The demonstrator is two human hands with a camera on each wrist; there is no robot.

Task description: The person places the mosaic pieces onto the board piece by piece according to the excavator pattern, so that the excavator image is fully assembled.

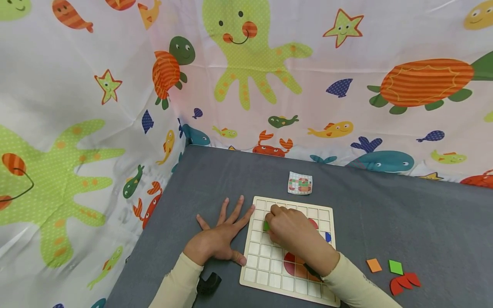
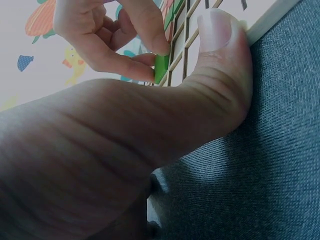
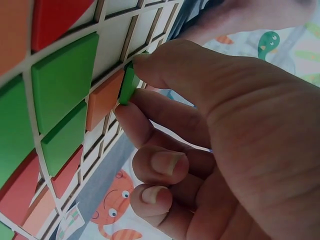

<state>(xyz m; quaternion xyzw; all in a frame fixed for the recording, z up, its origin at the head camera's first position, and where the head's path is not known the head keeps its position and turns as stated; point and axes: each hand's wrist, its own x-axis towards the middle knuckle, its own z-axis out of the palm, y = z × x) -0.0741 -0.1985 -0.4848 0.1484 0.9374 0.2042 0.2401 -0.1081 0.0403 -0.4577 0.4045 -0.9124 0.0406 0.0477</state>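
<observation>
A wooden grid board (image 1: 265, 263) lies on the dark cloth, with green, orange and red tiles in some of its cells. My right hand (image 1: 292, 229) reaches over the board's upper part. Its thumb and fingers pinch a green tile (image 3: 129, 84), tilted at a cell beside an orange tile (image 3: 104, 101). The same green tile (image 2: 161, 68) shows between the fingertips in the left wrist view. Spread out at the board's left side is my left hand (image 1: 219, 240). Its thumb (image 2: 220, 65) touches the board's edge. The right hand hides several cells in the head view.
A small printed pattern card (image 1: 300, 183) lies behind the board. To the right are an orange tile (image 1: 373, 265), a green tile (image 1: 395, 267) and several red curved pieces (image 1: 403, 282). A black object (image 1: 209, 283) sits by the left wrist. Printed curtains rise behind and left.
</observation>
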